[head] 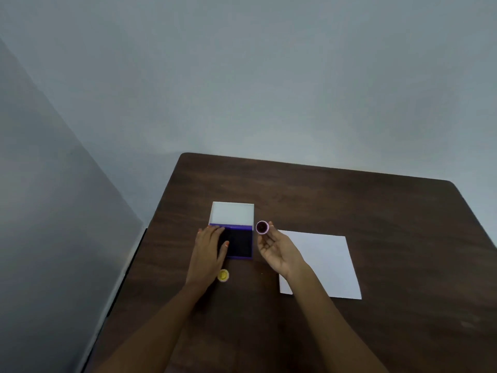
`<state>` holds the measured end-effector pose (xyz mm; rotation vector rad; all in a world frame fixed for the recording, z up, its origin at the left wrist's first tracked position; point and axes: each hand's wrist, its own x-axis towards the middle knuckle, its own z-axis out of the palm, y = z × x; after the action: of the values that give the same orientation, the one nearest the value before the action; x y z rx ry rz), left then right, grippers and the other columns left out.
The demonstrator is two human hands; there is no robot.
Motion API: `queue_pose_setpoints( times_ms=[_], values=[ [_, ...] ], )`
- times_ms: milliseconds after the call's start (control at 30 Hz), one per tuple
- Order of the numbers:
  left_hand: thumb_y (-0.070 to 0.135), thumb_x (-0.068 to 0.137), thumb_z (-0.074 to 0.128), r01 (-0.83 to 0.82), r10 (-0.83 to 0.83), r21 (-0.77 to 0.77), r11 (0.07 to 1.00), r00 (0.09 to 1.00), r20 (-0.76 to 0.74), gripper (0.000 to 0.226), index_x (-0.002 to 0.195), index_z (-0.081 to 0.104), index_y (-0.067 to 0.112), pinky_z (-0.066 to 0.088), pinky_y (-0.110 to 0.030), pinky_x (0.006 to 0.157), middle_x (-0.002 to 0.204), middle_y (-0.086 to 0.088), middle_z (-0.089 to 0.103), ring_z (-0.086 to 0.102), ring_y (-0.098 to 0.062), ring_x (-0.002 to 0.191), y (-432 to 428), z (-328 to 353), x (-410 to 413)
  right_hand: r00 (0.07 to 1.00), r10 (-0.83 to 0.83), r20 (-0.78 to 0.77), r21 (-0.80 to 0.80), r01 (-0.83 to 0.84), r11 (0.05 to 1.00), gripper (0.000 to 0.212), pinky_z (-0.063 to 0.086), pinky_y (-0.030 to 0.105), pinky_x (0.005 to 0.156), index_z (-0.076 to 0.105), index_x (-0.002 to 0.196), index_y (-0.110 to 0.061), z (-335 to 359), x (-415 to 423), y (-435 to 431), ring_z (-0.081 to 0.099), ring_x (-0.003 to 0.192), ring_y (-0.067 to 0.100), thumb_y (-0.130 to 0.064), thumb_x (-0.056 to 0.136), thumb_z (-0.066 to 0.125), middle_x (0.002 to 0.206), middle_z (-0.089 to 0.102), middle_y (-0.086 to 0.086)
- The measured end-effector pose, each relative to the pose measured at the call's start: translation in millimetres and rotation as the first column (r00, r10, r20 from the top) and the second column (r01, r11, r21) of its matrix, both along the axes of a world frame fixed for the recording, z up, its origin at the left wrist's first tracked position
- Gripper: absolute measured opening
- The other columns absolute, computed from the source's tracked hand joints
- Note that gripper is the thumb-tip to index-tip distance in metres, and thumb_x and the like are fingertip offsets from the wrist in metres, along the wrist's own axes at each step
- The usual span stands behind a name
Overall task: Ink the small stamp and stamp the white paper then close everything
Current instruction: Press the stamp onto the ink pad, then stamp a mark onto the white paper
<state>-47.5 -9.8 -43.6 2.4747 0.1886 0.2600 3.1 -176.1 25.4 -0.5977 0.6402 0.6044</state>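
An ink pad with a purple rim and dark pad lies open on the table, its white lid standing up behind it. My left hand rests flat on the pad's left side. My right hand holds a small round pink stamp just right of the pad, its dark inked face turned up toward me. A white sheet of paper lies to the right, partly under my right forearm. A small yellow cap sits on the table below the pad.
The dark brown wooden table stands against a pale grey wall, with its left edge close to a side wall. Bare tabletop stretches behind and to the right of the paper.
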Motion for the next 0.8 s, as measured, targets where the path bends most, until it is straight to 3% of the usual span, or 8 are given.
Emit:
queue_pose_setpoints(
  times_ms=[167,333,533,667,800],
  values=[
    [0.022,0.085,0.057,0.202,-0.203,0.033,0.979,0.979,0.008,0.043,0.126,0.043,0.018,0.021,-0.029,0.106,0.135,-0.008,0.048,0.039,-0.019,0.127,-86.7,8.1,20.5,0.991,-0.126,0.047,-0.008,0.126,0.992,0.011,0.059,0.023,0.058,0.063,0.088,0.000,1.8,-2.2,-67.3,0.067,0.080,0.019,-0.008,0.084,0.057,0.084,0.071,0.015],
    [0.037,0.090,0.048,0.391,-0.385,0.104,0.915,0.920,-0.071,0.054,0.136,0.030,0.017,0.001,-0.026,0.108,0.148,-0.008,0.031,0.022,-0.021,0.138,-176.7,-1.2,41.7,0.957,-0.285,0.055,-0.040,0.287,0.957,0.012,0.057,0.021,0.053,0.062,0.092,0.002,-3.1,0.4,-145.3,0.071,0.066,0.014,-0.004,0.084,0.055,0.072,0.075,0.013],
    [0.062,0.082,0.039,0.423,-0.385,0.236,0.875,0.903,-0.192,0.080,0.142,0.010,0.018,-0.017,-0.037,0.108,0.155,-0.002,0.008,0.003,-0.020,0.142,-232.1,-12.7,63.8,0.931,-0.360,0.065,-0.182,0.366,0.913,0.007,0.056,0.019,0.050,0.064,0.084,-0.003,-14.1,12.0,-200.7,0.070,0.067,0.012,-0.005,0.083,0.058,0.078,0.071,0.011],
    [0.072,0.077,0.031,0.432,-0.353,0.308,0.848,0.892,-0.281,0.090,0.142,-0.002,0.019,-0.020,-0.046,0.106,0.155,-0.002,0.000,-0.002,-0.021,0.142,-235.6,-23.3,67.4,0.940,-0.321,0.115,-0.323,0.341,0.883,0.014,0.054,0.022,0.068,0.065,0.094,-0.004,-24.8,24.2,-209.6,0.063,0.088,0.014,-0.006,0.081,0.061,0.093,0.066,0.010],
    [0.078,0.073,0.020,0.420,-0.329,0.319,0.850,0.895,-0.301,0.092,0.142,-0.002,0.021,-0.018,-0.047,0.107,0.155,-0.002,0.001,0.000,-0.021,0.142,-234.0,-31.1,66.1,0.977,-0.085,0.196,-0.632,0.192,0.751,0.010,0.047,0.030,0.085,0.071,0.076,-0.019,-36.9,30.1,-205.1,0.062,0.092,0.015,-0.019,0.082,0.062,0.091,0.069,0.004]
  ],
)
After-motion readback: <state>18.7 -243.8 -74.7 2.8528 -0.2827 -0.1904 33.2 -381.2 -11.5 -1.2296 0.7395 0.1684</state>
